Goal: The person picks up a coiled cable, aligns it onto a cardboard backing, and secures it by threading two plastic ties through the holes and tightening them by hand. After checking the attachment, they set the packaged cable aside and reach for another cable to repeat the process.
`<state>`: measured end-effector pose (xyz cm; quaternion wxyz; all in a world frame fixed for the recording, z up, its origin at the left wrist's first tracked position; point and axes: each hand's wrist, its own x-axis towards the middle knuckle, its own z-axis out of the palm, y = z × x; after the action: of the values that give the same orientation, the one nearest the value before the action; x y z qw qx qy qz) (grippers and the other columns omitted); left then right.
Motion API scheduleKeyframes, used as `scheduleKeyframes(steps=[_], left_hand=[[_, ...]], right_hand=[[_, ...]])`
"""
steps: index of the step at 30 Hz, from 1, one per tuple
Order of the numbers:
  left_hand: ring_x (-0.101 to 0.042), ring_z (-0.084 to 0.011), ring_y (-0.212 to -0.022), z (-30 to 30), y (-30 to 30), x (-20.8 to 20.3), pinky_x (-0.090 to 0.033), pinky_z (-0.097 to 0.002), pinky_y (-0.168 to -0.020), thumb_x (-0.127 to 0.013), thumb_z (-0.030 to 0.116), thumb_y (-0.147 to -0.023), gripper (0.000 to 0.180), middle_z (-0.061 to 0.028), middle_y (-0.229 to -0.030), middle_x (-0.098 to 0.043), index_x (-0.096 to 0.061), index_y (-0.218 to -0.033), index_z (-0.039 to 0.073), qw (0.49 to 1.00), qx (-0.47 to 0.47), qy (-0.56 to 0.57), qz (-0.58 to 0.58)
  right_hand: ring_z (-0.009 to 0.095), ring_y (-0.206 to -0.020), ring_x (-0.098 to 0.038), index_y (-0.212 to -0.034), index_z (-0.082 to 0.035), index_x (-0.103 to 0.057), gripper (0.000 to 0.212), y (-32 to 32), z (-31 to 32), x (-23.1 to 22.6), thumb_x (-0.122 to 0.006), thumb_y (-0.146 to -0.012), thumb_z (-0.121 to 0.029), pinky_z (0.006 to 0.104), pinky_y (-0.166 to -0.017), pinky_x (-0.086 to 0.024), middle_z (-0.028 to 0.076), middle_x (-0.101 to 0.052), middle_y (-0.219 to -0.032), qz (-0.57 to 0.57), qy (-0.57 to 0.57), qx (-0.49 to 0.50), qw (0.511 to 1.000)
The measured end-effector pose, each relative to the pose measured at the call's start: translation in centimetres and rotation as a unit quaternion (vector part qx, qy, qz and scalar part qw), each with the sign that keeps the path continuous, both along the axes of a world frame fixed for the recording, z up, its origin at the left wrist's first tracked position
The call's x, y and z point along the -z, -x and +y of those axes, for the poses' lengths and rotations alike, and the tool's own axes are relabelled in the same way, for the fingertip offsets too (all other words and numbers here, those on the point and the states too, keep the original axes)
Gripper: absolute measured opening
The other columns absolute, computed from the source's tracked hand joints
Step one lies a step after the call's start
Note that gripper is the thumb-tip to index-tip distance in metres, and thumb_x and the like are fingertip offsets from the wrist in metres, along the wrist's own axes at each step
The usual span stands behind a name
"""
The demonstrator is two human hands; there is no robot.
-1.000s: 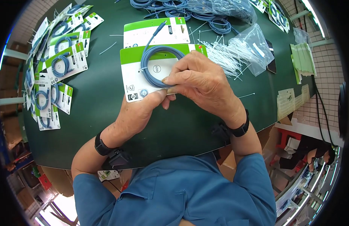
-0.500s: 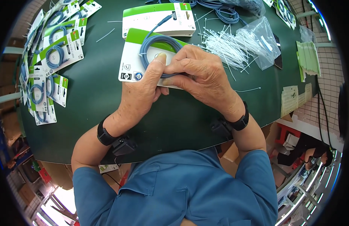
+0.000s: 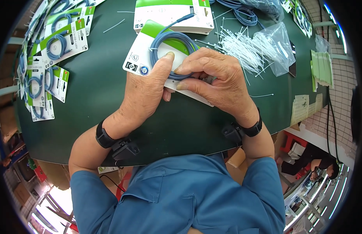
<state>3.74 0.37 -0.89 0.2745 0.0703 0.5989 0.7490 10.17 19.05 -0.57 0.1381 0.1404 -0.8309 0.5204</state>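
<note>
A coiled blue cable (image 3: 176,35) lies against a white and green backing card (image 3: 141,47), its plug end reaching up past the card's top edge. A white cable tie (image 3: 153,49) binds the coil's left side to the card. My left hand (image 3: 144,89) grips the card from below, thumb on its front beside the coil and fingers behind. With thumb and forefinger, my right hand (image 3: 222,80) pinches at the coil's lower right. Whether a tie is between those fingertips is hidden.
Beyond the card stands a stack of similar cards (image 3: 169,17). Loose white cable ties (image 3: 241,50) and a clear plastic bag (image 3: 276,46) lie to the right. Finished carded cables (image 3: 56,46) pile up at left. More blue cables (image 3: 245,15) lie at the back.
The card has turned clockwise, its lower right corner now showing below my right hand. My right thumb and forefinger have spread slightly apart. The whole view has shifted a little.
</note>
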Motion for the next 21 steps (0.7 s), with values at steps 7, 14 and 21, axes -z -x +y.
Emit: scheduleKeyframes(steps=[7,14,21], left_hand=[[-0.059,-0.0097,-0.051,0.2,-0.1,-0.3,-0.044,-0.0234,-0.039,-0.064,0.018,-0.102,0.027,-0.0071,-0.085,-0.066,-0.057,-0.12,-0.001,0.999,0.016,0.021,-0.021],[-0.059,-0.0098,-0.05,0.2,-0.1,0.0,-0.043,-0.0227,-0.038,-0.065,0.021,-0.102,0.029,-0.0075,-0.086,-0.067,-0.058,-0.12,-0.001,0.999,0.031,0.015,-0.039],[-0.058,-0.0095,-0.048,0.4,0.0,0.0,-0.043,-0.0223,-0.038,-0.065,0.024,-0.103,0.03,-0.0072,-0.085,-0.067,-0.058,-0.119,-0.001,0.999,0.03,0.008,-0.034]], right_hand=[[0.011,-0.076,-0.07,-0.102,-0.006,-0.08,0.028,0.0,0.6,0.1,-0.089,-0.076,0.0,0.0235,-0.062,-0.054,0.006,-0.075,-0.098,-0.025,0.018,-0.02,0.999],[0.011,-0.074,-0.068,-0.099,-0.006,-0.078,0.025,-0.1,1.1,-0.3,-0.088,-0.077,0.0,0.024,-0.062,-0.053,0.004,-0.073,-0.093,-0.053,0.02,-0.033,0.998],[0.01,-0.072,-0.066,-0.099,-0.005,-0.077,0.024,-0.3,0.5,-0.1,-0.088,-0.078,0.0,0.0239,-0.061,-0.052,0.003,-0.071,-0.092,-0.047,0.025,-0.021,0.998]])
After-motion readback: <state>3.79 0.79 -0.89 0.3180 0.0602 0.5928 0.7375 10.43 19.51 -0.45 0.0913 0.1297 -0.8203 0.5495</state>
